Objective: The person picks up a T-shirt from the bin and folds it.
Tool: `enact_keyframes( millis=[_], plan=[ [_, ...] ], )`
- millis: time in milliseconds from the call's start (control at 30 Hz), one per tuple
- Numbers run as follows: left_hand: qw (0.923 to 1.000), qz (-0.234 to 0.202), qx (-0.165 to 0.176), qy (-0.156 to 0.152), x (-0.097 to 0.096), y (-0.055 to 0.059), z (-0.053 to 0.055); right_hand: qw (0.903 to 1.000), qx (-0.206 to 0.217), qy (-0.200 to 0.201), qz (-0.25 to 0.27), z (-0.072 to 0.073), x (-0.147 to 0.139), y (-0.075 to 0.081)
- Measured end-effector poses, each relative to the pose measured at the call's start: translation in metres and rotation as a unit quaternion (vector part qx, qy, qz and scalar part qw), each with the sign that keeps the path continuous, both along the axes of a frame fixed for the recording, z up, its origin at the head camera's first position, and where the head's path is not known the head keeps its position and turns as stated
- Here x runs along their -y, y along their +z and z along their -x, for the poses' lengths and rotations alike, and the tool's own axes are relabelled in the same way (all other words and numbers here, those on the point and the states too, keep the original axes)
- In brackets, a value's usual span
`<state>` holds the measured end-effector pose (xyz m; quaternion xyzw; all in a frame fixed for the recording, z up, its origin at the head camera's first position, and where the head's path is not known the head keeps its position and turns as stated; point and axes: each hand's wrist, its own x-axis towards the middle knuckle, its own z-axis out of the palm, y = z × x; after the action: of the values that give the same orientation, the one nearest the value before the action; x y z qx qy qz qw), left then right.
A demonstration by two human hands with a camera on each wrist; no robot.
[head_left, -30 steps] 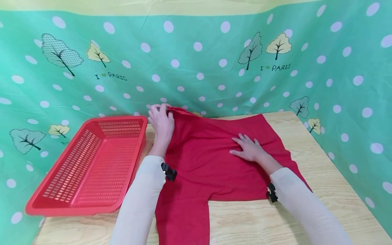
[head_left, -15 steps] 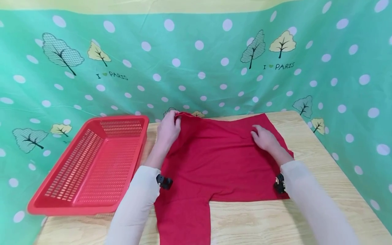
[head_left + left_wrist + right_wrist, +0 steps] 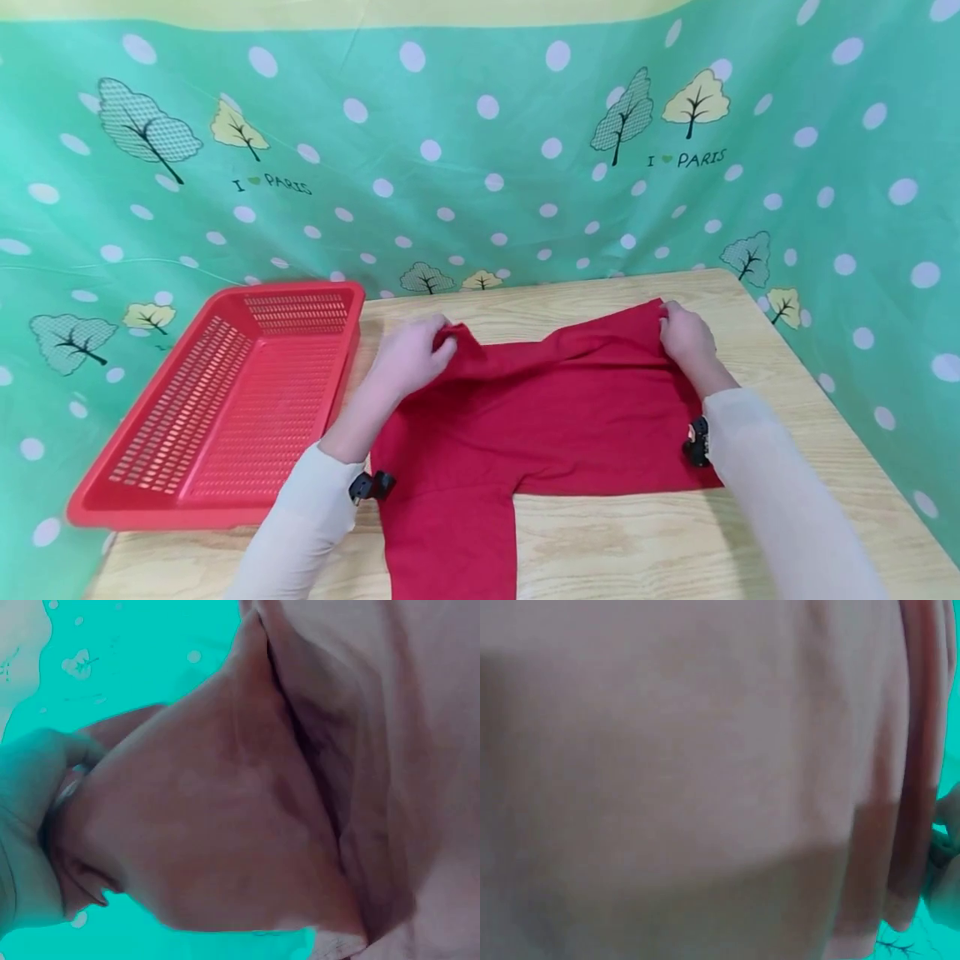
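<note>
A red shirt (image 3: 570,417) lies spread on the table, with a sleeve (image 3: 450,542) stretching toward the near edge. At its far left, my left hand (image 3: 412,354) pinches the raised edge between thumb and fingers. My right hand (image 3: 686,337) grips the far right corner, lifting that edge off the tabletop. The left wrist view has the cloth (image 3: 202,810) drawn up into a peak from my left hand (image 3: 30,817). Cloth (image 3: 667,772) fills most of the right wrist view, and only part of my right hand (image 3: 946,885) shows at the border.
A red plastic basket (image 3: 345,367) with slotted sides stands at the left, close to my left forearm. Wood-grain tabletop (image 3: 615,542) shows in front of the shirt and along the right. A green dotted curtain (image 3: 465,200) hangs behind and at both sides.
My right hand has gone from lying flat on the shirt to gripping its far right corner. My left hand has drawn its edge nearer, and the far edge has come away from the curtain.
</note>
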<state>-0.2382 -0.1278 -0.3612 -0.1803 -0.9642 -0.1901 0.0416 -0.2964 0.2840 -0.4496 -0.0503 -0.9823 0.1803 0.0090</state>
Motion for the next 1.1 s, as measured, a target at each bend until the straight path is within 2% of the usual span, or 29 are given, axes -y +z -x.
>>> enact_keyframes(
  millis=[67, 200, 300, 367, 500, 633, 700, 767, 833, 867, 967, 1033, 1067, 1100],
  plan=[
    [0.9987, 0.022, 0.043, -0.013, 0.003, 0.000, -0.005, 0.9998, 0.010, 0.001, -0.017, -0.001, -0.004, -0.002],
    [0.9905, 0.042, 0.128, -0.030, 0.006, 0.000, -0.013, 0.9978, 0.039, 0.011, -0.053, 0.001, -0.012, -0.006],
    [0.9843, 0.034, 0.166, -0.048, 0.007, 0.000, -0.017, 0.9952, 0.076, 0.015, -0.061, 0.000, -0.017, -0.008],
    [0.9827, 0.020, 0.176, -0.052, 0.008, 0.001, -0.018, 0.9940, 0.091, 0.020, -0.058, -0.001, -0.020, -0.008],
    [0.9836, -0.013, 0.178, -0.022, 0.012, 0.006, -0.018, 0.9948, 0.085, 0.028, -0.048, -0.002, -0.022, -0.005],
    [0.9887, -0.020, 0.148, 0.013, 0.016, 0.012, -0.016, 0.9979, 0.060, 0.019, -0.013, -0.005, -0.022, -0.002],
    [0.9920, -0.008, 0.122, 0.032, 0.018, 0.017, -0.014, 0.9990, 0.034, -0.005, 0.030, -0.005, -0.022, 0.001],
    [0.9938, 0.004, 0.095, 0.058, 0.018, 0.023, -0.012, 0.9936, 0.007, -0.043, 0.104, -0.004, -0.023, 0.007],
    [0.9933, 0.015, 0.068, 0.093, 0.017, 0.032, -0.008, 0.9758, -0.016, -0.090, 0.199, -0.001, -0.024, 0.017],
    [0.9921, 0.017, 0.055, 0.112, 0.016, 0.037, -0.005, 0.9607, -0.027, -0.112, 0.252, 0.001, -0.023, 0.023],
    [0.9865, 0.019, 0.013, 0.162, 0.016, 0.052, 0.008, 0.8987, -0.053, -0.164, 0.403, 0.006, -0.021, 0.042],
    [0.9813, 0.020, -0.007, 0.192, 0.017, 0.063, 0.019, 0.8606, -0.067, -0.175, 0.474, 0.008, -0.019, 0.054],
    [0.9787, 0.019, -0.017, 0.204, 0.018, 0.067, 0.026, 0.8431, -0.074, -0.175, 0.503, 0.009, -0.018, 0.059],
    [0.9761, 0.018, -0.026, 0.215, 0.020, 0.072, 0.032, 0.8322, -0.077, -0.175, 0.521, 0.009, -0.017, 0.063]
  ],
)
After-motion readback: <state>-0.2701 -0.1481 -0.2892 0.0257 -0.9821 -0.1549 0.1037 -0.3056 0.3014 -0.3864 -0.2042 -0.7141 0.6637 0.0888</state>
